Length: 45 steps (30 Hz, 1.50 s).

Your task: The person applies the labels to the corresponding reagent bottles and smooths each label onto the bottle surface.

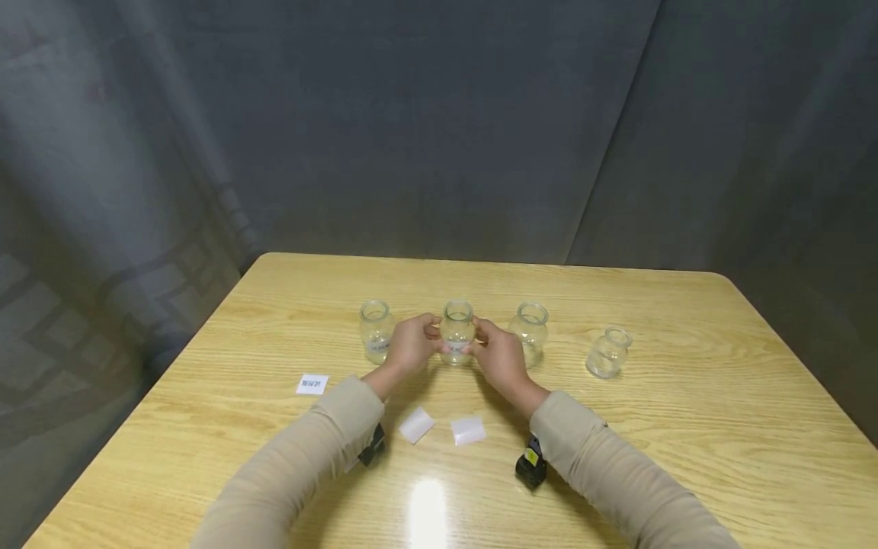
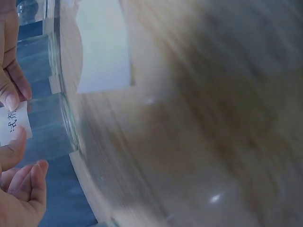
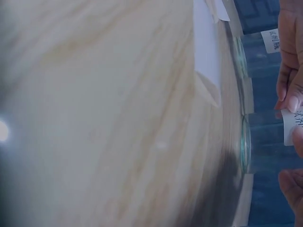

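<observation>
Between the two hands, a glass jar (image 1: 457,329) stands in the middle of the row, its mouth facing up. The left hand (image 1: 414,343) is at its left side and the right hand (image 1: 501,352) at its right, both touching it. The jar is clear, with a rounded body, a narrower neck and a thick ring of a rim. A white label (image 2: 15,125) with dark written characters lies across its front, partly covered by the thumbs. Each hand grasps the jar from its own side, the thumb pressed on the label and the other fingers bent; exactly which of these fingers meet the glass is hard to tell.

Just beyond the left hand, and partly behind it, is a left jar (image 1: 374,329) of similar shape, bearing its own white label. A right jar (image 1: 530,329) stands partly behind the right hand. Farther right, well apart, is a smaller jar (image 1: 607,354). Nearer the person, between the forearms, lie two white slips, a left slip (image 1: 417,425) and a right slip (image 1: 469,430). A white card (image 1: 312,384) with dark characters lies left of the left wrist. Beige sleeves (image 1: 576,438) cover both forearms. All this is on a pale wood-grain surface (image 1: 720,427), with a dark grey curtain (image 1: 439,137) behind.
</observation>
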{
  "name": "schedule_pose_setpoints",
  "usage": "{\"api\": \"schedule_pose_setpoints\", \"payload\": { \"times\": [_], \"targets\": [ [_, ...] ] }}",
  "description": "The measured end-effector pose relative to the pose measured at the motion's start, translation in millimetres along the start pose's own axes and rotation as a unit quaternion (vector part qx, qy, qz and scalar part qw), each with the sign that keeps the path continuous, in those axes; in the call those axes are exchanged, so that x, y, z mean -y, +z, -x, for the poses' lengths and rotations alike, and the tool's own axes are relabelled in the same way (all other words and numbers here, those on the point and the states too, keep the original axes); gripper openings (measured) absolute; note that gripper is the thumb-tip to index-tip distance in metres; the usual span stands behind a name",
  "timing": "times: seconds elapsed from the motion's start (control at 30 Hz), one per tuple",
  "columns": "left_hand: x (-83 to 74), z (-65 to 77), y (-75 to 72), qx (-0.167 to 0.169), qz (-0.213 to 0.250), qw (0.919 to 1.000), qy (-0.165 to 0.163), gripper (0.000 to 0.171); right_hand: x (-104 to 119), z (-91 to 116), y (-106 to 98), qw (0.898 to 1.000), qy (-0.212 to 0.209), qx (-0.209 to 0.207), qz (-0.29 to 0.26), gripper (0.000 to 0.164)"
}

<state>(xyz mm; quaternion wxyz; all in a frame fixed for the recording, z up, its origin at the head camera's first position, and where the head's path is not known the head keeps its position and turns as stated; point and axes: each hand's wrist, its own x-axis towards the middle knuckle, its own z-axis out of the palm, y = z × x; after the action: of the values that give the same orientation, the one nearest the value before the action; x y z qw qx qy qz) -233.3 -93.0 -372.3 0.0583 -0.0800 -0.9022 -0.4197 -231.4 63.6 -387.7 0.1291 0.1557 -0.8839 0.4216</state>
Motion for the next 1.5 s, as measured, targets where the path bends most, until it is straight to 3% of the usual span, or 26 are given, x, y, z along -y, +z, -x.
{"api": "schedule_pose_setpoints", "payload": {
  "times": [0.27,0.53,0.77,0.9,1.17,1.5],
  "targets": [
    [-0.9,0.0,-0.2,-0.003,-0.004,1.0,0.004,0.042,2.8,0.0,0.1,1.0,0.018,-0.006,-0.002,0.045],
    [-0.6,-1.1,-2.8,0.014,0.025,0.9994,-0.017,0.046,2.2,-1.2,-1.9,0.996,0.061,0.014,-0.07,0.051],
    [1.5,2.1,-2.5,0.007,0.037,0.9984,-0.042,0.047,2.2,-2.7,0.3,0.986,0.111,0.029,-0.118,0.055],
    [2.6,9.3,-3.8,0.013,0.052,0.9972,-0.053,0.041,0.9,3.2,-3.3,0.982,0.129,0.034,-0.134,0.053],
    [7.8,28.0,-13.7,0.061,0.107,0.9902,-0.065,0.033,1.0,21.1,-13.6,0.98,0.129,0.06,-0.143,0.031],
    [19.4,50.4,-31.1,0.065,0.121,0.9866,-0.088,0.027,25.5,30.4,-2.5,0.967,0.112,0.105,-0.202,0.02]
  ]
}}
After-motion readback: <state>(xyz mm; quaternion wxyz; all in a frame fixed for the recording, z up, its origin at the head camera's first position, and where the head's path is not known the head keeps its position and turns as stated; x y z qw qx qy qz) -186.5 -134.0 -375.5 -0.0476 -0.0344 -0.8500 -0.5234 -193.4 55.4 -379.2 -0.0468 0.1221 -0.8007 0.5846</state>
